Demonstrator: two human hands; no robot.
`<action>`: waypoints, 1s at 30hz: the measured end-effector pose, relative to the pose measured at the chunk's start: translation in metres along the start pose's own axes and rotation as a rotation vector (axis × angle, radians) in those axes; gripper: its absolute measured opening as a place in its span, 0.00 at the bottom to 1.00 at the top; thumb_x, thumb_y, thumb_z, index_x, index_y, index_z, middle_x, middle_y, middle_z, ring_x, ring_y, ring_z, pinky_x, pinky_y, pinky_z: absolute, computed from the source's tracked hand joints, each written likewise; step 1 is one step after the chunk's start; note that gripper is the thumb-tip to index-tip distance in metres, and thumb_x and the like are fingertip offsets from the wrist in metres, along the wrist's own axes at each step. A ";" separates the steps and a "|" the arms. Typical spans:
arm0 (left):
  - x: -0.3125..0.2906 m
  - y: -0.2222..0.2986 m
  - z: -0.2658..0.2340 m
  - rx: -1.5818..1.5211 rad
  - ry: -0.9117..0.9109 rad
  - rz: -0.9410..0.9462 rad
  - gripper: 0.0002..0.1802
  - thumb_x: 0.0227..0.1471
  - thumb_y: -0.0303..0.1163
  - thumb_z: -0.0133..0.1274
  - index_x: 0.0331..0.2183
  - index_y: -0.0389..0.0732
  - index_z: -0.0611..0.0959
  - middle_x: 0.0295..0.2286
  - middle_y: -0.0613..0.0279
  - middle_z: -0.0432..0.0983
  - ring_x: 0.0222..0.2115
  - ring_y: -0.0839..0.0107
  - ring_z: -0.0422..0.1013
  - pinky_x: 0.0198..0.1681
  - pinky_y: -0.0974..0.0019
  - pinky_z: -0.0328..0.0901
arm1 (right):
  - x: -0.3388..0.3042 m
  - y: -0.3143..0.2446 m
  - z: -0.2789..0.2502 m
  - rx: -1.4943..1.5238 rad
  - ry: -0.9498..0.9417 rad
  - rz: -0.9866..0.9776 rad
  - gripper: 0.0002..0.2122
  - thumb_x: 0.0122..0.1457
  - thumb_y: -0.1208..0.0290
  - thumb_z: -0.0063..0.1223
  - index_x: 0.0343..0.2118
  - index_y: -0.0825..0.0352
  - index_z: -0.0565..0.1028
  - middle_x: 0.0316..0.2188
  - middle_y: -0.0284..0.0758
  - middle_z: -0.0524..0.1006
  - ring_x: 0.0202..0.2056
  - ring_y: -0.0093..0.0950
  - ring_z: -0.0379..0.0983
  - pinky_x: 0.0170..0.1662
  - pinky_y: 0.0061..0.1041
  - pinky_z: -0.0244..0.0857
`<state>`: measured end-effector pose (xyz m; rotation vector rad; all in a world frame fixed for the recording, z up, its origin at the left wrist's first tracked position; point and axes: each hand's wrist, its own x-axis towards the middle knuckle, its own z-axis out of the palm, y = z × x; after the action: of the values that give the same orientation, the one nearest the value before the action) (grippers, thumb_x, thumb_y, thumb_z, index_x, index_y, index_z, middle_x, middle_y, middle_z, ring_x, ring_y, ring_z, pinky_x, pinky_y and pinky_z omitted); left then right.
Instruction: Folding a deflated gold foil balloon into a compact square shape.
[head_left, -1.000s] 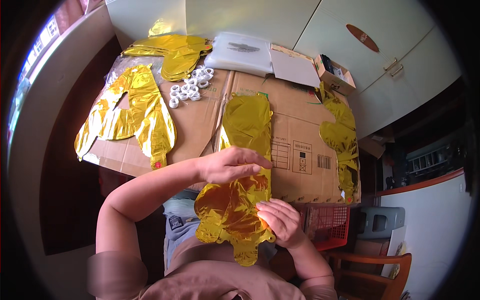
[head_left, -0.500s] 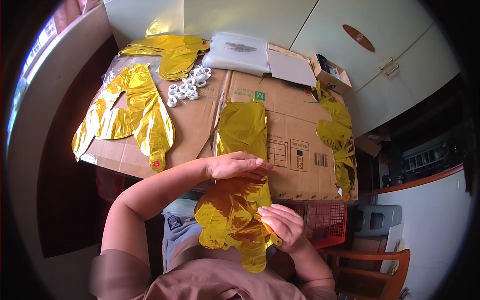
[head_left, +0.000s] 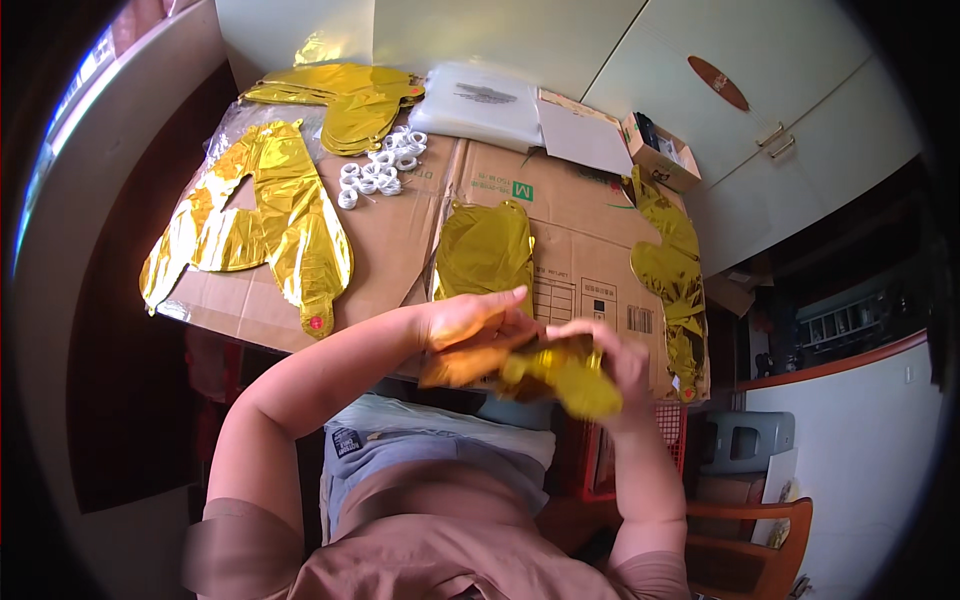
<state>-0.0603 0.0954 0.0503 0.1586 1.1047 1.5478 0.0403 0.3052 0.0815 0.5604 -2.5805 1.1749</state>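
A flat gold foil balloon (head_left: pixel 485 250) lies on the cardboard in front of me, its near half lifted and folded up over the table's front edge. My left hand (head_left: pixel 470 318) rests across its middle at the fold, thumb stretched out and fingers extended, partly hidden by foil. My right hand (head_left: pixel 618 365) grips the lifted end, which is crumpled and smeared by motion; orange light tints the foil between the hands.
Gold foil balloons lie at left (head_left: pixel 300 220) and right (head_left: pixel 665 255); a gold stack (head_left: pixel 350 95) sits at the back. Near it are white string coils (head_left: pixel 375 175), clear plastic bags (head_left: pixel 480 105), and a small box (head_left: pixel 660 150). A wooden chair (head_left: pixel 750 540) stands at lower right.
My right hand has moved up and away from my body, carrying the balloon's near end, which hung toward my lap, up to the left hand. The left hand has barely shifted.
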 end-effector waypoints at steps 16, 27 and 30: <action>0.059 -0.052 -0.090 -0.590 -0.470 0.296 0.27 0.65 0.46 0.46 0.58 0.37 0.74 0.52 0.51 0.76 0.50 0.60 0.75 0.57 0.52 0.68 | 0.078 0.132 0.029 1.014 -0.078 0.819 0.23 0.66 0.51 0.51 0.54 0.66 0.70 0.39 0.38 0.80 0.39 0.28 0.79 0.41 0.32 0.75; 0.060 -0.055 -0.094 -0.591 -0.436 0.266 0.26 0.65 0.46 0.46 0.55 0.38 0.76 0.51 0.49 0.77 0.48 0.60 0.76 0.54 0.54 0.71 | -0.007 0.070 0.016 0.671 -0.358 0.848 0.12 0.57 0.72 0.64 0.41 0.71 0.76 0.28 0.30 0.78 0.24 0.14 0.71 0.23 0.13 0.64; 0.059 -0.053 -0.087 -0.613 -0.354 0.236 0.26 0.66 0.46 0.44 0.55 0.37 0.76 0.51 0.49 0.77 0.48 0.59 0.76 0.54 0.54 0.71 | -0.001 0.061 0.021 0.507 -0.397 0.846 0.12 0.57 0.71 0.65 0.38 0.72 0.76 0.25 0.29 0.76 0.19 0.13 0.67 0.19 0.13 0.58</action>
<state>-0.0980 0.0903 -0.0612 0.1386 0.3149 1.9115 0.0131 0.3263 0.0271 -0.3251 -2.9362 2.2040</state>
